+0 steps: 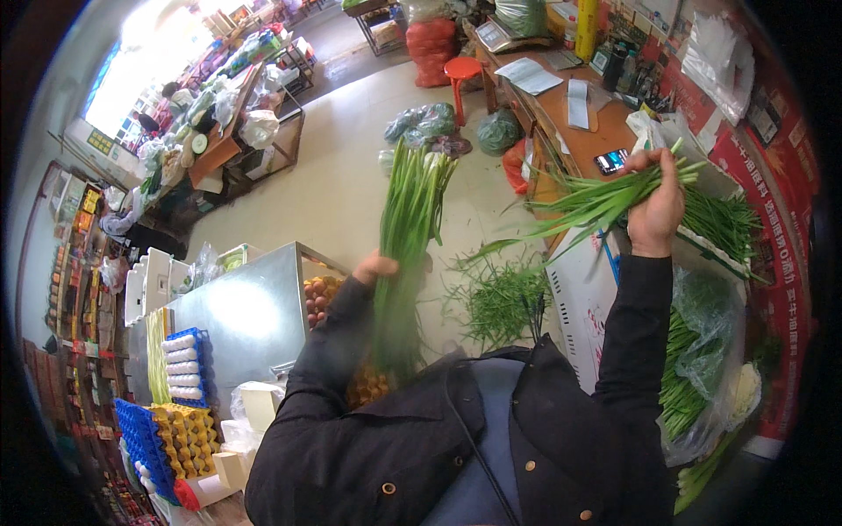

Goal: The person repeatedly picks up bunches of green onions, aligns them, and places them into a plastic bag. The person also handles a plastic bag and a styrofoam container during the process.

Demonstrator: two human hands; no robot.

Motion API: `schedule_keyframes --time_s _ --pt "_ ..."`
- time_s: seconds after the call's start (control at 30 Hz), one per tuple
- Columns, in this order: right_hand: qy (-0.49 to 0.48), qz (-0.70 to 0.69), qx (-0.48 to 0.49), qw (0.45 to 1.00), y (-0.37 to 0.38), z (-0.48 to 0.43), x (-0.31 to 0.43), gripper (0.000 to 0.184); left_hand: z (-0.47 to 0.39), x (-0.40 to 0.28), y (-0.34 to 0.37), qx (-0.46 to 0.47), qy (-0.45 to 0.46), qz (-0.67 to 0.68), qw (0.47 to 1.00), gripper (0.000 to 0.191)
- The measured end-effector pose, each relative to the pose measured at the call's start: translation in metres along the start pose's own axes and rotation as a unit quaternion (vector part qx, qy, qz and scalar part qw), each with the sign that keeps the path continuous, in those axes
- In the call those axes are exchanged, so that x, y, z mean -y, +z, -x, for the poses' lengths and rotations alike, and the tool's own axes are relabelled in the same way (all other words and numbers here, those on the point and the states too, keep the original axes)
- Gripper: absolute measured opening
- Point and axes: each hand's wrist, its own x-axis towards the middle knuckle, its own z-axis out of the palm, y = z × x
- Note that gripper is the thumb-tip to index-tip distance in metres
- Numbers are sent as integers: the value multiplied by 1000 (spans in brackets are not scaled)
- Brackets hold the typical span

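My left hand is closed around a thick bunch of long green leaves, likely garlic chives. Their pale cut ends point up and away from me, and the lower leaves are blurred. A smaller, looser bunch of the same greens is gripped in my right hand, its leaf tips pointing left. Beyond and beneath that hand, more greens lie in a box at the right. Loose green trimmings are heaped on the floor between my arms. A lit phone lies on the wooden desk just left of my right hand.
The wooden desk holds papers and a scale. A red stool and bagged vegetables stand ahead. At left is a metal table with egg trays. Bagged greens lie near my right elbow. A person is at far left.
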Motion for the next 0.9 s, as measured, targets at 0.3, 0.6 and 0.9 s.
schedule_keyframes --time_s 0.3,0.6,0.9 --pt "72 282 215 932 85 69 -115 17 -31 -11 26 11 -14 -182 983 78" --pt "102 308 201 924 69 88 -123 22 -22 -5 52 -58 -15 -204 977 80" --pt "110 479 244 836 50 77 -110 30 -28 -3 66 -89 -14 -234 968 74"
